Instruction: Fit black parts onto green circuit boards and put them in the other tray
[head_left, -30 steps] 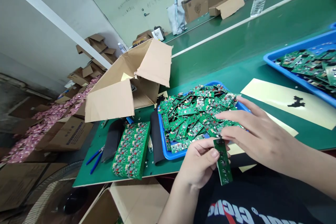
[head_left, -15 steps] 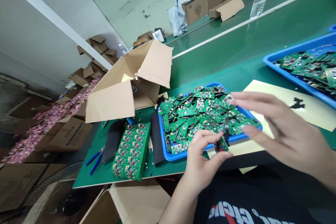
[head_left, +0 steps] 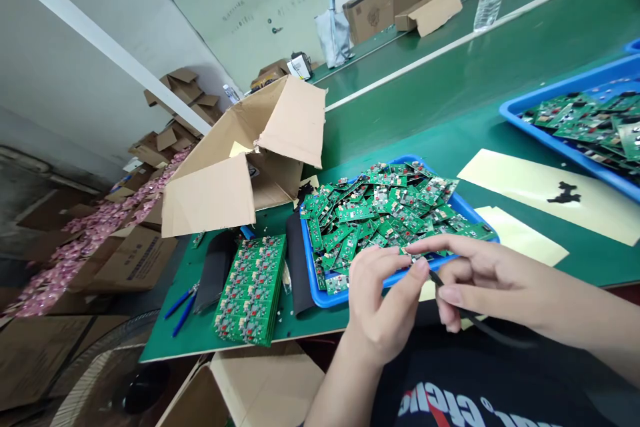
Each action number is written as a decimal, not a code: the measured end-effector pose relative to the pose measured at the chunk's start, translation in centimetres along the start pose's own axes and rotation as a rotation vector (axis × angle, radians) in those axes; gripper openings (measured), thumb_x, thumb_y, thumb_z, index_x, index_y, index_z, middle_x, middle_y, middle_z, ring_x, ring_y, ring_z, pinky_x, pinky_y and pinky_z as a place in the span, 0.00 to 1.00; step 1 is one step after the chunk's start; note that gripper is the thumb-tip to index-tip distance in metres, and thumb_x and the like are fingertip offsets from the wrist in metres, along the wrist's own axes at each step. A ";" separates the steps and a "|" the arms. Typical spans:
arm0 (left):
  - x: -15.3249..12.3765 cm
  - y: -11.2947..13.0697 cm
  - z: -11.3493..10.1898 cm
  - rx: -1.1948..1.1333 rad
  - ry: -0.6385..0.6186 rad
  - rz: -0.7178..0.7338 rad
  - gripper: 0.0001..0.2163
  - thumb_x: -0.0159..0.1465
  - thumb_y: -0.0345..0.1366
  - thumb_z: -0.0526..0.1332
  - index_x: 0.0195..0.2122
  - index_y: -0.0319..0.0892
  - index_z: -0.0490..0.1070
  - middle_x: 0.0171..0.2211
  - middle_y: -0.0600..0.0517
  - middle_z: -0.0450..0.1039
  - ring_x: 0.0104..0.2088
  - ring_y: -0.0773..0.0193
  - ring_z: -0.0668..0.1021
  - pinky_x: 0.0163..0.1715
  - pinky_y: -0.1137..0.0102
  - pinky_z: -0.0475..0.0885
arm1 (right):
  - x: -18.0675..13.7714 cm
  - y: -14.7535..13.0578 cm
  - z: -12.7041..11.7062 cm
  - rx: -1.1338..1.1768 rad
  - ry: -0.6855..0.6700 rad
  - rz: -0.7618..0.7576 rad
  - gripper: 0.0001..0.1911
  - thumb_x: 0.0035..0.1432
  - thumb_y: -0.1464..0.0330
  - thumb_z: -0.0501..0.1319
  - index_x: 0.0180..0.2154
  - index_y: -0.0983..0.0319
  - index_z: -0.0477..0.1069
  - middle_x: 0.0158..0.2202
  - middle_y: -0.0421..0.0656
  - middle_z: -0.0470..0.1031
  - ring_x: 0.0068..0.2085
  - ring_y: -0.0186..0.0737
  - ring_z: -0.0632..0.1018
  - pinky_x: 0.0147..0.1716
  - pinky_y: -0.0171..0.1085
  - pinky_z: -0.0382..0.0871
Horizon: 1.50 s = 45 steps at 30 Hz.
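My left hand (head_left: 383, 300) is closed just in front of the blue tray (head_left: 320, 293), its fingertips pinched on a small circuit board that the fingers almost hide. My right hand (head_left: 480, 283) meets it fingertip to fingertip and pinches a thin black strip (head_left: 480, 325) that trails down towards my lap. The tray holds a heap of small green circuit boards (head_left: 385, 210).
A stack of green board panels (head_left: 253, 287) lies left of the tray, between black mats (head_left: 215, 267). Blue-handled pliers (head_left: 183, 300) lie near the bench edge. An open cardboard box (head_left: 240, 160) stands behind. At right lie yellow sheets (head_left: 530, 187) and a second blue tray (head_left: 565, 147).
My right hand has come down from above the tray to meet the left hand and has pinched the black strip. The board in my left hand has turned and is now hidden by fingers.
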State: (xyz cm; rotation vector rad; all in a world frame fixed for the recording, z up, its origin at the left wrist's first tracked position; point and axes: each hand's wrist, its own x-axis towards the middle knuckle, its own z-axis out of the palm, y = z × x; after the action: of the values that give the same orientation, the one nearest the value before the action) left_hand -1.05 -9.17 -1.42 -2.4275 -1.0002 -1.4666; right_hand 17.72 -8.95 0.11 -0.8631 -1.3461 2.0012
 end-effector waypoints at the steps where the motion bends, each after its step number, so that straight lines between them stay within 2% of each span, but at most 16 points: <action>1: 0.1 0.0 -0.1 0.007 0.009 -0.004 0.13 0.62 0.26 0.62 0.47 0.42 0.73 0.38 0.48 0.75 0.42 0.60 0.79 0.44 0.61 0.77 | -0.1 -0.1 0.1 -0.012 0.021 -0.004 0.34 0.60 0.54 0.61 0.61 0.64 0.56 0.27 0.40 0.76 0.32 0.39 0.79 0.36 0.40 0.73; 3: 0.2 0.1 -0.1 0.023 0.026 -0.023 0.14 0.62 0.26 0.62 0.49 0.43 0.73 0.38 0.48 0.76 0.41 0.60 0.79 0.42 0.62 0.78 | 0.0 -0.2 0.3 0.015 0.039 -0.012 0.33 0.60 0.55 0.61 0.60 0.63 0.57 0.25 0.39 0.75 0.30 0.39 0.79 0.35 0.40 0.72; 7: 0.2 0.3 -0.1 0.011 0.049 -0.064 0.16 0.61 0.26 0.64 0.51 0.43 0.71 0.38 0.48 0.76 0.39 0.60 0.80 0.38 0.65 0.80 | 0.5 0.2 0.3 0.151 -0.020 -0.013 0.31 0.59 0.53 0.62 0.57 0.64 0.59 0.23 0.37 0.73 0.25 0.36 0.77 0.29 0.37 0.70; 11: 0.3 0.5 0.0 -0.052 0.048 -0.088 0.15 0.61 0.29 0.65 0.49 0.40 0.72 0.37 0.46 0.76 0.38 0.61 0.80 0.34 0.68 0.80 | 0.9 0.3 0.3 0.189 -0.037 -0.004 0.28 0.57 0.53 0.63 0.51 0.63 0.61 0.21 0.35 0.71 0.22 0.33 0.74 0.24 0.33 0.65; 15: 0.3 0.4 -0.2 -0.089 0.035 -0.094 0.13 0.61 0.30 0.65 0.48 0.38 0.72 0.38 0.46 0.75 0.37 0.62 0.80 0.33 0.70 0.80 | 1.0 0.2 0.0 0.200 -0.049 0.019 0.25 0.55 0.52 0.65 0.45 0.63 0.63 0.21 0.35 0.72 0.21 0.31 0.74 0.23 0.32 0.65; 20: 0.4 0.2 -0.7 -0.150 -0.035 -0.077 0.15 0.61 0.32 0.66 0.49 0.37 0.71 0.38 0.47 0.76 0.37 0.63 0.80 0.35 0.71 0.79 | 0.9 0.3 -0.5 0.156 -0.031 0.052 0.19 0.55 0.55 0.66 0.39 0.62 0.66 0.21 0.36 0.72 0.22 0.30 0.74 0.24 0.31 0.68; 23: 0.4 0.1 -0.7 -0.190 -0.042 -0.086 0.16 0.61 0.33 0.66 0.50 0.39 0.71 0.37 0.47 0.76 0.36 0.63 0.80 0.35 0.70 0.79 | 0.9 -0.1 -0.6 0.030 -0.001 0.036 0.17 0.56 0.55 0.65 0.36 0.62 0.68 0.21 0.36 0.72 0.23 0.32 0.74 0.26 0.33 0.70; 26: 0.1 0.3 -0.6 -0.258 -0.044 -0.169 0.19 0.60 0.34 0.67 0.52 0.41 0.71 0.38 0.47 0.76 0.36 0.62 0.80 0.35 0.70 0.79 | 0.8 -0.6 -0.4 -0.219 0.104 -0.081 0.14 0.59 0.57 0.62 0.31 0.62 0.71 0.22 0.39 0.73 0.25 0.34 0.75 0.27 0.33 0.70; 29: -0.5 0.8 -0.1 -0.419 -0.038 -0.346 0.23 0.59 0.34 0.68 0.55 0.46 0.69 0.40 0.47 0.74 0.39 0.61 0.79 0.36 0.70 0.80 | 0.6 -1.0 -0.1 -0.428 0.187 -0.220 0.13 0.59 0.59 0.60 0.28 0.61 0.73 0.24 0.40 0.75 0.27 0.36 0.76 0.28 0.33 0.71; 32: -0.9 1.6 0.4 -0.673 0.011 -0.543 0.26 0.60 0.35 0.67 0.59 0.53 0.65 0.42 0.49 0.72 0.42 0.62 0.78 0.39 0.70 0.80 | 0.5 -1.0 0.2 -0.540 0.259 -0.309 0.11 0.60 0.61 0.60 0.31 0.59 0.76 0.29 0.41 0.78 0.31 0.37 0.78 0.31 0.33 0.73; 35: -0.7 2.3 0.7 -0.823 0.062 -0.667 0.22 0.62 0.34 0.65 0.57 0.55 0.66 0.43 0.51 0.72 0.43 0.64 0.79 0.40 0.72 0.79 | 0.5 -0.9 0.4 -0.628 0.352 -0.408 0.07 0.60 0.64 0.59 0.34 0.57 0.75 0.32 0.40 0.79 0.33 0.37 0.79 0.32 0.32 0.74; 41: -0.1 2.8 0.5 -0.678 0.095 -0.756 0.09 0.64 0.32 0.61 0.45 0.47 0.74 0.38 0.51 0.77 0.36 0.68 0.81 0.36 0.78 0.78 | 1.0 -0.9 1.0 -0.897 0.422 -0.640 0.08 0.63 0.71 0.56 0.31 0.58 0.70 0.27 0.37 0.76 0.27 0.32 0.76 0.27 0.30 0.69; 45: 0.1 2.5 0.3 -0.549 0.031 -0.736 0.09 0.63 0.29 0.61 0.45 0.43 0.74 0.37 0.49 0.79 0.34 0.66 0.82 0.34 0.76 0.79 | 1.1 -0.4 1.0 -1.017 0.447 -0.722 0.08 0.65 0.72 0.54 0.33 0.60 0.68 0.29 0.39 0.76 0.29 0.33 0.76 0.29 0.33 0.68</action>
State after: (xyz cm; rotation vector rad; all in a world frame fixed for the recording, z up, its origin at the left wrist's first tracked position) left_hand 0.75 -10.92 -0.98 -2.4625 -1.8173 -2.2445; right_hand 16.26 -8.53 0.57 -0.9394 -1.9953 0.4739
